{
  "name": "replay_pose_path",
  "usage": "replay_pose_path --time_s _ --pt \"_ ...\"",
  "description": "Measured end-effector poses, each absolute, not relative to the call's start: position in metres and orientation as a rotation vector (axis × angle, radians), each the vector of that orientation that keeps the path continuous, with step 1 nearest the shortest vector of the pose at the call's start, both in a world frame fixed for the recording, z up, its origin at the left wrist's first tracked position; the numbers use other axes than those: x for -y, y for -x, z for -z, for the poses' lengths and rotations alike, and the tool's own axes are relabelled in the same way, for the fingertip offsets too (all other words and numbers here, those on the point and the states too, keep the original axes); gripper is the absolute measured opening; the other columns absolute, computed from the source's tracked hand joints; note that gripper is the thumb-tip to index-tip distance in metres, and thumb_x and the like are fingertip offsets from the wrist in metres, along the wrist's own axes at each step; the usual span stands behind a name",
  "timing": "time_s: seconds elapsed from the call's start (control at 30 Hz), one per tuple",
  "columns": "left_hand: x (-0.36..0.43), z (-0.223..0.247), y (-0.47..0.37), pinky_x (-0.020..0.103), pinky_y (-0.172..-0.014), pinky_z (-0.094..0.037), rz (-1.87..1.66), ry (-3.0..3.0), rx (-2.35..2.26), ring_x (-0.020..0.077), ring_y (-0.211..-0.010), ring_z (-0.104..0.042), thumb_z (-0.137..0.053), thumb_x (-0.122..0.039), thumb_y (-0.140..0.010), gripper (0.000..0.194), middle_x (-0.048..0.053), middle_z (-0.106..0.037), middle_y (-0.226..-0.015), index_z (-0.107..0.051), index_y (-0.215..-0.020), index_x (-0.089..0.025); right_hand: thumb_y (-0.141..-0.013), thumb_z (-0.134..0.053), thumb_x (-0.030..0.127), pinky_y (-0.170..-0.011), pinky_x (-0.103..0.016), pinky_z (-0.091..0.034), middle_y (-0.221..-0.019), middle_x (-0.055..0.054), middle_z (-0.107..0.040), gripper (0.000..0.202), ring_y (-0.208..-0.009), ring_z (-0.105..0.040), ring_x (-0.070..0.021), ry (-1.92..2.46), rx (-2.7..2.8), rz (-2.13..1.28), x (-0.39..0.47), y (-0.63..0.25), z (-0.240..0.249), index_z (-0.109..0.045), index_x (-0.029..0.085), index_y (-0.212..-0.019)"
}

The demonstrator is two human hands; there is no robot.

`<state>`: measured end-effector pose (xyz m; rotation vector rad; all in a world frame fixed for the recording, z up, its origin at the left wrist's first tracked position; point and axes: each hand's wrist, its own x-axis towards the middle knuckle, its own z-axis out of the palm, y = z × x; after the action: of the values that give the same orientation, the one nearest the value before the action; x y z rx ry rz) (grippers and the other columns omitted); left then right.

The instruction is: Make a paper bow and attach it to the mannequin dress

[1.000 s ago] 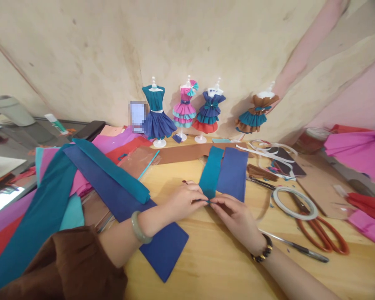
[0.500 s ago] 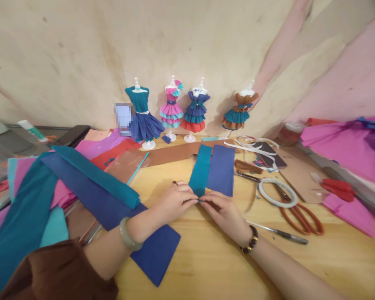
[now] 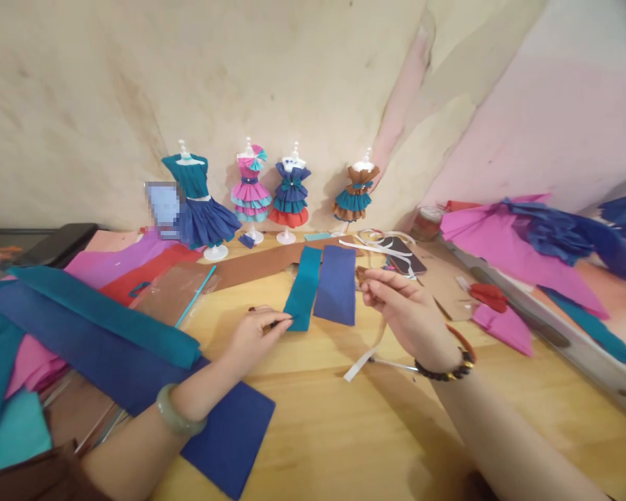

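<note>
My left hand (image 3: 261,337) is in a pinch at the lower left corner of a short teal crepe paper strip (image 3: 303,289). A small dark bit shows at its fingertips, too small to name. My right hand (image 3: 399,303) is raised off the table with its fingers curled together; what they hold, if anything, is hidden. Just left of it lies a blue-violet crepe paper piece (image 3: 336,285), beside the teal strip. A narrow white strip (image 3: 362,362) curls on the wood below my right hand.
Several miniature dress forms in paper dresses (image 3: 292,191) stand along the wall. Long teal (image 3: 109,316) and dark blue (image 3: 234,435) crepe sheets spread at left. A brown strip (image 3: 250,264) crosses behind. Pink paper (image 3: 522,243) and a dark phone (image 3: 404,254) lie at right.
My hands, together at the teal strip before, are now apart. The right one has lifted away to the right, over the scissors and tape roll. The whole view has shifted right.
</note>
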<state>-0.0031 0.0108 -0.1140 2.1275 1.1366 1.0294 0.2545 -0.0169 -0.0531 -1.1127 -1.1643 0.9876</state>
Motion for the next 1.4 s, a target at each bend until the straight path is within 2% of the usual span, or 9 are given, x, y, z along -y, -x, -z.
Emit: replay_pose_path --time_s 0.33,0.43,0.57,0.67,0.83,0.97,1.07,1.17,1.4 --pt "-0.009 0.109 0.004 0.027 -0.070 -0.053 -1.073 -2.111 -1.152 0.0167 -0.072 -0.068 -0.060 -0.026 -0.082 0.016 0.003 -0.076 -0.080 -0.075 -0.084 -0.022 -0.087 -0.054 0.037 -0.072 -0.032 -0.054 -0.087 -0.004 -0.074 0.022 -0.079 -0.069 -0.0212 1.603 1.913 -0.508 0.071 -0.303 0.074 -0.070 0.023 -0.089" --pt "-0.010 0.109 0.003 0.027 -0.070 -0.053 -1.076 -2.114 -1.145 0.0171 -0.074 -0.068 -0.060 -0.026 -0.082 0.016 0.003 -0.076 -0.081 -0.075 -0.083 -0.022 -0.089 -0.048 0.035 -0.075 -0.035 -0.053 -0.090 -0.006 -0.075 0.025 -0.082 -0.069 -0.0241 1.730 1.955 -0.153 0.084 -0.330 0.088 -0.070 0.023 -0.087" --pt "-0.010 0.108 0.003 0.029 -0.074 -0.053 -1.108 -2.132 -1.100 0.0173 -0.076 -0.068 -0.058 -0.026 -0.083 0.016 0.003 -0.075 -0.080 -0.074 -0.080 -0.021 -0.090 -0.043 0.038 -0.060 -0.034 -0.050 -0.081 -0.011 -0.073 0.029 -0.071 -0.069 -0.0259 2.000 1.900 0.202 0.089 -0.365 0.099 -0.066 0.020 -0.087" --pt "-0.011 0.109 0.004 0.030 -0.079 -0.052 -1.141 -2.164 -1.056 0.0177 -0.082 -0.067 -0.058 -0.024 -0.084 0.016 0.004 -0.075 -0.085 -0.073 -0.080 -0.021 -0.089 -0.044 0.041 -0.051 -0.032 -0.046 -0.071 -0.009 -0.072 0.028 -0.063 -0.069 -0.0259 2.133 1.882 0.184 0.087 -0.373 0.103 -0.063 0.020 -0.091" --pt "-0.011 0.111 0.005 0.030 -0.079 -0.050 -1.166 -2.214 -1.093 0.0169 -0.084 -0.065 -0.060 -0.023 -0.083 0.014 0.003 -0.071 -0.089 -0.074 -0.080 -0.023 -0.090 -0.041 0.037 -0.050 -0.030 -0.045 -0.067 -0.007 -0.071 0.025 -0.061 -0.069 -0.0252 2.210 1.904 0.146 0.085 -0.370 0.105 -0.059 0.021 -0.093" --pt "-0.012 0.111 0.005 0.028 -0.074 -0.048 -1.149 -2.219 -1.110 0.0155 -0.079 -0.064 -0.060 -0.023 -0.083 0.015 0.002 -0.070 -0.082 -0.074 -0.080 -0.023 -0.090 -0.044 0.035 -0.057 -0.035 -0.048 -0.077 -0.011 -0.071 0.025 -0.068 -0.068 -0.0272 2.166 1.961 0.356 0.080 -0.368 0.103 -0.061 0.017 -0.095" --pt "-0.012 0.112 0.005 0.027 -0.072 -0.048 -1.142 -2.194 -1.079 0.0151 -0.076 -0.064 -0.059 -0.023 -0.084 0.015 0.002 -0.070 -0.080 -0.074 -0.081 -0.022 -0.088 -0.047 0.027 -0.076 -0.039 -0.051 -0.096 -0.016 -0.071 0.025 -0.087 -0.066 -0.0288 1.932 2.098 0.506 0.061 -0.357 0.099 -0.063 0.012 -0.101" --pt "-0.013 0.113 0.004 0.028 -0.072 -0.049 -1.142 -2.155 -1.075 0.0155 -0.075 -0.064 -0.060 -0.024 -0.083 0.015 0.003 -0.071 -0.079 -0.075 -0.081 -0.021 -0.088 -0.048 0.020 -0.089 -0.035 -0.048 -0.105 -0.015 -0.070 0.023 -0.100 -0.063 -0.0255 1.809 2.270 0.494 0.029 -0.338 0.096 -0.063 0.012 -0.103" --pt "-0.013 0.110 0.004 0.028 -0.069 -0.052 -1.065 -1.976 -1.163 0.0173 -0.073 -0.067 -0.060 -0.024 -0.080 0.015 0.005 -0.073 -0.079 -0.074 -0.078 -0.018 -0.085 -0.045 0.005 -0.088 -0.037 -0.046 -0.098 -0.015 -0.071 0.032 -0.095 -0.065 -0.0257 1.798 2.453 0.516 -0.024 -0.310 0.101 -0.061 0.010 -0.112"
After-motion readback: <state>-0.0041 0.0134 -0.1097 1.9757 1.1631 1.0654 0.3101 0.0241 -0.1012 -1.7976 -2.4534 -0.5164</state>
